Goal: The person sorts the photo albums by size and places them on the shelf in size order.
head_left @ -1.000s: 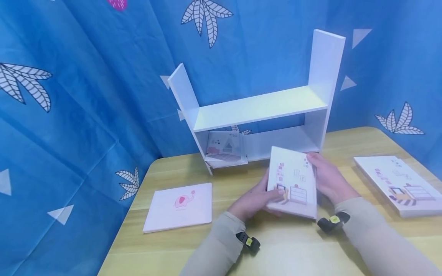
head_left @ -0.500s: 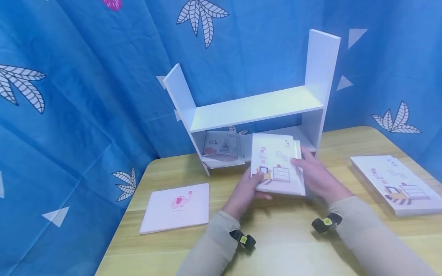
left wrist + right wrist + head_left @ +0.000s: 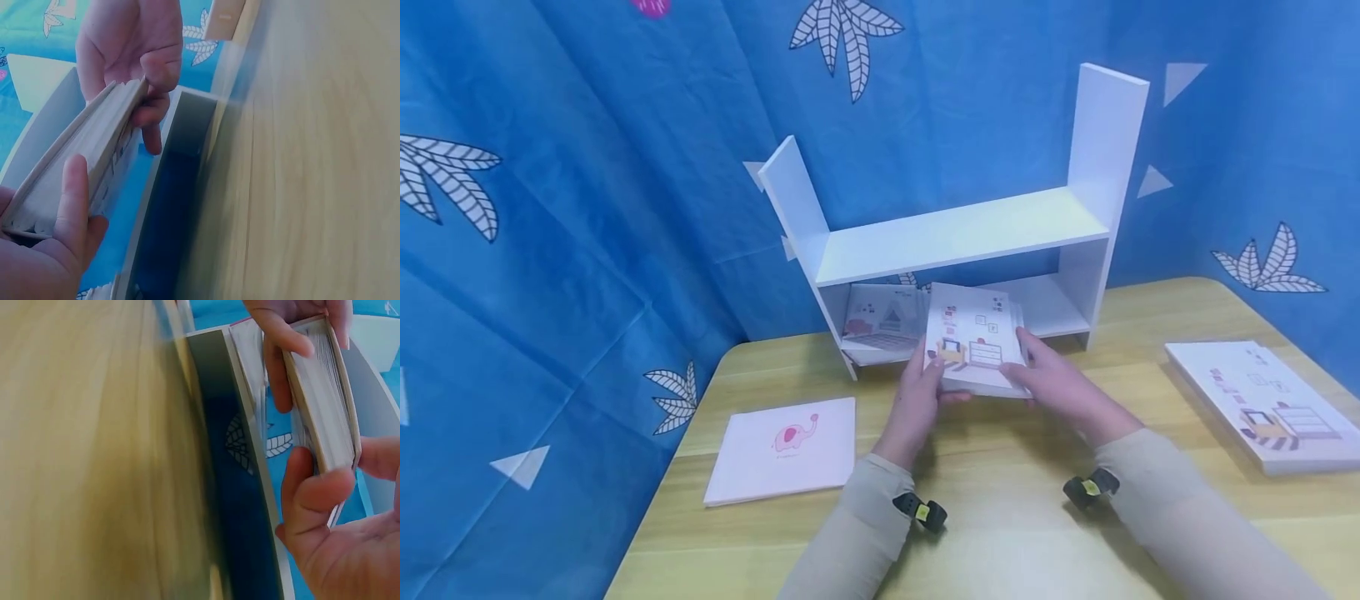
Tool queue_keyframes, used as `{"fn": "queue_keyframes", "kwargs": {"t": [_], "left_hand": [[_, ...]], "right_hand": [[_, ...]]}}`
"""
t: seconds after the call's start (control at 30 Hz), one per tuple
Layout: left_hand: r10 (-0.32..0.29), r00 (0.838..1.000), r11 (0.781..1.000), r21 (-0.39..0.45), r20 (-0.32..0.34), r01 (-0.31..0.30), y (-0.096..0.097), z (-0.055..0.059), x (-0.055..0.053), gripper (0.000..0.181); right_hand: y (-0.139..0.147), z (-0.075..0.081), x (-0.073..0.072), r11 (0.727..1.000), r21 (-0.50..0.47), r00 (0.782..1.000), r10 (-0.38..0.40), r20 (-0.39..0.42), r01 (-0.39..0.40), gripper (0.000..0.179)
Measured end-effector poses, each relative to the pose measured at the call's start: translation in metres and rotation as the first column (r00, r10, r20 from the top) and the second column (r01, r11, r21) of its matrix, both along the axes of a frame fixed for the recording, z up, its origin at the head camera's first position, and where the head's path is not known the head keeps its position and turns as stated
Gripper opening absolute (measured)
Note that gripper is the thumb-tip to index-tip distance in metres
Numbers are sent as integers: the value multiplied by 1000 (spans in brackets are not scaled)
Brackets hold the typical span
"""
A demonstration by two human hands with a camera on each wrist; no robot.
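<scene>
A small stack of white books [image 3: 976, 332], its top cover printed with a room drawing, is held between both hands at the front of the white shelf [image 3: 962, 236]. My left hand [image 3: 916, 398] grips its left side, thumb on the cover. My right hand [image 3: 1063, 382] grips the lower right side. In the left wrist view the page edges of the books [image 3: 103, 134] face the camera, and the books tilt. Leaning at the left of the lower compartment are other books [image 3: 883, 315] with a tent drawing on the cover.
A white book with a pink elephant [image 3: 786, 450] lies on the left of the wooden table [image 3: 1000, 517]. At the right lies a thicker stack of white books [image 3: 1270, 404]. A blue patterned curtain [image 3: 625, 167] hangs behind the shelf.
Both hands have carried the books forward and left, from above the table to the lower compartment's opening. The books slipped out of line with one another on the way. The other books stay put.
</scene>
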State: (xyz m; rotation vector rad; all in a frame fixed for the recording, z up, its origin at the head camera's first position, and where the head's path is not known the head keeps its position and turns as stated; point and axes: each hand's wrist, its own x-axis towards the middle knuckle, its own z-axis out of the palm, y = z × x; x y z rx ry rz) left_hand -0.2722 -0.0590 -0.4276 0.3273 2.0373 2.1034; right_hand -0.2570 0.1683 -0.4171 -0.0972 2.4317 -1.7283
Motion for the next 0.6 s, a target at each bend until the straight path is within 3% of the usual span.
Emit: {"fn": "queue_keyframes", "kwargs": {"t": [0.17, 0.3, 0.47, 0.6], "left_hand": [[61, 996, 989, -132, -67, -70, -5, 1, -6, 57], [153, 980, 959, -220, -127, -178, -8, -2, -12, 65], [204, 964, 936, -254, -170, -243, -8, -1, -23, 67], [244, 947, 920, -259, -209, -294, -7, 6, -34, 65]], "right_hand": [[-8, 6, -14, 992, 125, 992, -19, -128, 35, 77], [-16, 10, -26, 979, 190, 974, -23, -226, 67, 70], [-24, 9, -45, 967, 229, 953, -43, -298, 115, 65], [-35, 9, -66, 958, 236, 923, -62, -380, 162, 60]]}}
